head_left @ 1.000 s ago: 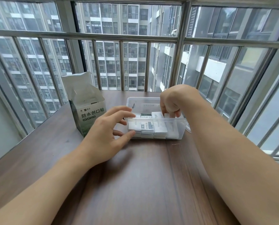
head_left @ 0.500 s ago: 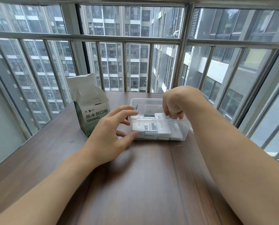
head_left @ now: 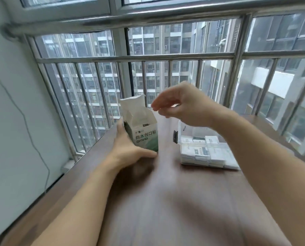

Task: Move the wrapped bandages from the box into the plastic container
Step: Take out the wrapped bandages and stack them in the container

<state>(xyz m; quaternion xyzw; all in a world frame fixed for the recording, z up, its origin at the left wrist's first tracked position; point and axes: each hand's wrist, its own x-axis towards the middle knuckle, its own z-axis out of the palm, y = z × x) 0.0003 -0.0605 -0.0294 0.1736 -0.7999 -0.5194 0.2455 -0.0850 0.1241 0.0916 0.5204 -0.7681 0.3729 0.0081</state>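
Both hands have left the plastic container since the earlier frames: the left hand [head_left: 128, 151] now grips the box [head_left: 142, 127] low down, thumb along the front bottom edge and fingers curled round the far left side, while the right hand [head_left: 180, 105] has lifted out of the container and hangs in the air, fingers loosely bent and holding nothing.

Directly against the left palm, the box stands upright on the table [head_left: 166, 201] with its top flap open; dark contents show just inside the mouth, too blurred to make out. The right fingertips point toward that open mouth, just above and to its right, not touching it.

Below the right wrist and forearm sits the plastic container [head_left: 181, 137], well apart from the box and to the right of the left hand. Wrapped bandages [head_left: 201, 153] lie stacked inside it in rows, filling the near part. A dark latch shows on the container's left end.

Beyond both hands, a metal railing [head_left: 135, 57] runs across the window.
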